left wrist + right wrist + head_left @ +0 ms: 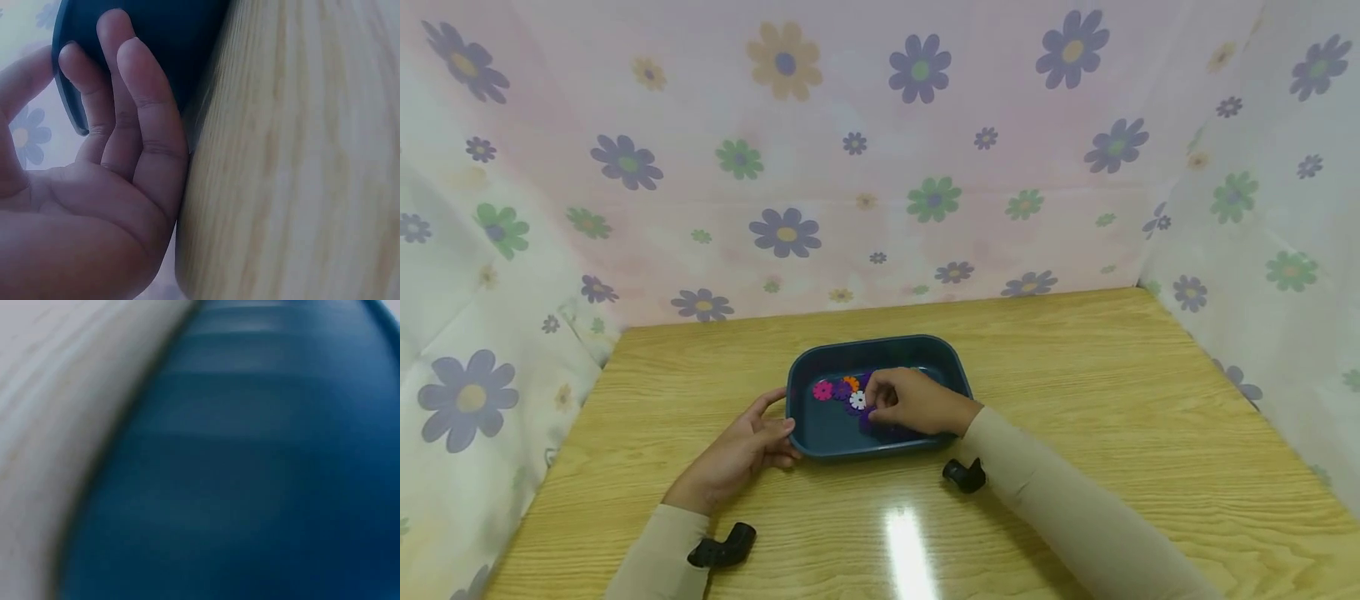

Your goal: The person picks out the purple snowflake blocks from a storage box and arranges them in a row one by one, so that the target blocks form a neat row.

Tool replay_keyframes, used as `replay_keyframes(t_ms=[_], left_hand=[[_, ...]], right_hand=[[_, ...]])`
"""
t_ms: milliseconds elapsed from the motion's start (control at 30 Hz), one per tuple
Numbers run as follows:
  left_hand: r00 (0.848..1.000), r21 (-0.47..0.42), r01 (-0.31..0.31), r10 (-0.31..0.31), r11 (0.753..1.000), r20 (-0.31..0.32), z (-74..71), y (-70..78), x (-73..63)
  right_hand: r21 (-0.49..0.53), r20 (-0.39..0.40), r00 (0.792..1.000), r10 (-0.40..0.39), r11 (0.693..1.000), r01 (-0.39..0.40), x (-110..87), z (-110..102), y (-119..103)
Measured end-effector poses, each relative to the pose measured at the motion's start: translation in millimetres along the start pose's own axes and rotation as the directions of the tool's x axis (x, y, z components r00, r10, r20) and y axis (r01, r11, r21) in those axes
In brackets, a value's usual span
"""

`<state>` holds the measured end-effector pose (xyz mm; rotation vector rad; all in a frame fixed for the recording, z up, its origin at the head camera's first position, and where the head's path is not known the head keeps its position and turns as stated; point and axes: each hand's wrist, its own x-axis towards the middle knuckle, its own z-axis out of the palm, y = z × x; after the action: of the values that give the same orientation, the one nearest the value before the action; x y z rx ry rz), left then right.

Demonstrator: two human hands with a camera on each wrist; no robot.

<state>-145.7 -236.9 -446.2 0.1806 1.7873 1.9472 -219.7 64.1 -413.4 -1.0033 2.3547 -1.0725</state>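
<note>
- Head view: the blue tray (827, 429) sat on the wooden table (1075, 375), with small notched discs on its floor, among them a pink disc (823, 391), an orange disc (850, 382), a purple disc (841, 390) and a white disc (857, 400).
- The left hand (743, 448) had hold of the tray's left end, its thumb at the rim and fingers against the outer wall (the left wrist view showed those fingers closely).
- The right hand (919, 402) was inside the tray over the discs, fingers bent, thumb and forefinger tips near the white disc; whether they pinched a disc, I could not tell (the right wrist view gave mostly blurred blue).
- The step in hand seemed to be picking among the discs while the left hand steadied the tray.
- The next move probably called for a firm pinch on one disc's edge and a lift clear of its close neighbours.
</note>
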Motion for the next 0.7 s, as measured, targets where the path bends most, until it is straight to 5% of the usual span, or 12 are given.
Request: replay_keyframes(t_ms=[300, 700], left_hand=[[1.000, 0.007, -0.001, 0.001, 1.000, -0.030, 5.8, 1.0, -1.9], [0.999, 0.019, -0.011, 0.012, 1.000, -0.050, 7.8, 1.6, -2.3]], right_hand=[[0.071, -0.202, 0.977, -0.073, 0.994, 0.089, -48.1, -32, -13], [0.073, -0.444, 0.896, -0.009, 0.996, 0.046, -98.8, -70, 1]])
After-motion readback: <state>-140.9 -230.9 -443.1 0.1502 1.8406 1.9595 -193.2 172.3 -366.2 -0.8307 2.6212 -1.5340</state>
